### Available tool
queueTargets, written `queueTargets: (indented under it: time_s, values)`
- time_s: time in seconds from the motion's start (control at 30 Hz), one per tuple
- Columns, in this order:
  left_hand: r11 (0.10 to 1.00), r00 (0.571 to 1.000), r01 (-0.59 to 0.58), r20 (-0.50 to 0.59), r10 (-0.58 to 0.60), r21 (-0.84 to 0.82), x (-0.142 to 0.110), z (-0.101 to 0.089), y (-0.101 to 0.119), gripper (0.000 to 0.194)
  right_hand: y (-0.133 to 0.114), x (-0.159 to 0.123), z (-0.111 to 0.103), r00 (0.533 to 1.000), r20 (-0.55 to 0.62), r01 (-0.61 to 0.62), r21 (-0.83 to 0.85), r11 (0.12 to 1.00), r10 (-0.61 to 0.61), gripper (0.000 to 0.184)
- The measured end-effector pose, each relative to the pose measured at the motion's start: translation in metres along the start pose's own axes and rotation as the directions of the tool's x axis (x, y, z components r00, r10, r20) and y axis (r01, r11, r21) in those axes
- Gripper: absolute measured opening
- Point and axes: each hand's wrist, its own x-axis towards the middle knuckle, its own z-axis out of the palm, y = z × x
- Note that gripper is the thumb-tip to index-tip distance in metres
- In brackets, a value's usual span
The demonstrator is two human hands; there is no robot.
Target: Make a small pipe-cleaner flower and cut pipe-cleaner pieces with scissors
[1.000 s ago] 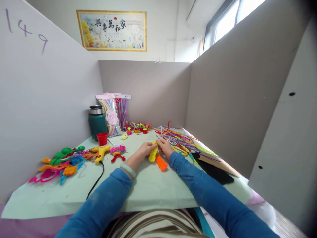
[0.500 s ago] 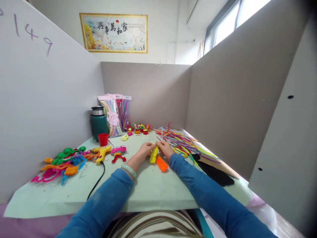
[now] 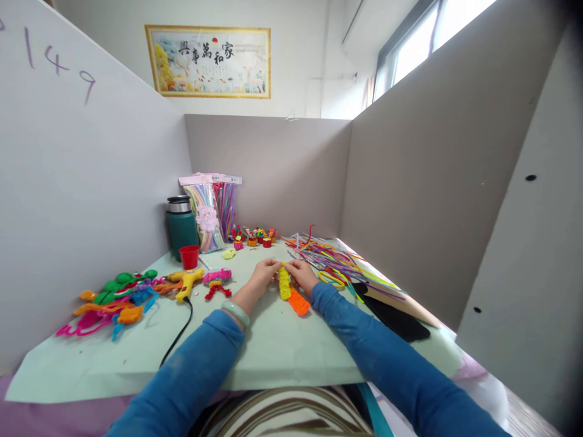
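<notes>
Between my hands is a yellow strip of bent pipe cleaner [image 3: 285, 286], hanging upright with its far end pinched in my fingertips. My left hand [image 3: 265, 274] closes on it from the left, a pale green bangle [image 3: 235, 312] on that wrist. From the right, my right hand [image 3: 302, 274] grips the same far end. An orange strip of folded pipe cleaner [image 3: 299, 302] lies on the table just right of the yellow one, close to its lower end. The fingertips partly hide the yellow strip's far end.
To the left are a yellow glue gun [image 3: 187, 282] with a black cord, a red cup [image 3: 189, 257], a green bottle [image 3: 181, 227] and colourful pipe-cleaner pieces [image 3: 118, 303]. Yellow-handled scissors [image 3: 331, 279], loose pipe cleaners [image 3: 337, 258] and a black flat object [image 3: 396, 315] lie right.
The yellow strip has turned from slanting to nearly upright. My hands have shifted very slightly left, and both still hold its far end.
</notes>
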Motion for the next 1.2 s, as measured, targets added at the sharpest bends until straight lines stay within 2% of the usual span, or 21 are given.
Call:
queueTargets:
  time_s: [0.2,0.47,0.57,0.7,0.87,1.2]
  values:
    - [0.996,0.999,-0.039,-0.012,0.038,-0.078,0.000,-0.003,0.001,0.032,0.003,0.001,0.002,0.996,0.087,0.036,-0.052,0.998,-0.031,0.033]
    - [0.998,0.995,-0.032,0.089,0.037,-0.063,0.004,-0.004,-0.002,0.031,0.001,0.000,0.001,0.996,0.083,0.027,-0.046,0.999,-0.023,0.032]
    - [0.997,0.996,-0.059,0.057,0.062,-0.047,0.004,-0.004,-0.001,0.027,-0.003,0.000,-0.001,0.999,0.038,0.025,-0.030,0.999,-0.023,0.031]
    - [0.999,0.999,-0.040,0.035,0.040,0.011,0.000,0.000,0.003,0.020,-0.007,0.001,-0.004,0.998,-0.049,0.046,0.019,0.999,-0.045,0.028]
    - [0.997,0.998,-0.048,0.031,0.046,0.059,-0.005,0.004,0.006,0.017,-0.007,0.001,-0.004,0.996,-0.059,0.067,0.012,0.998,-0.066,0.023]
    - [0.956,0.986,-0.158,-0.021,0.168,0.249,0.007,-0.001,-0.004,0.014,0.008,0.009,-0.003,0.988,-0.049,0.123,-0.301,0.946,-0.144,0.016]
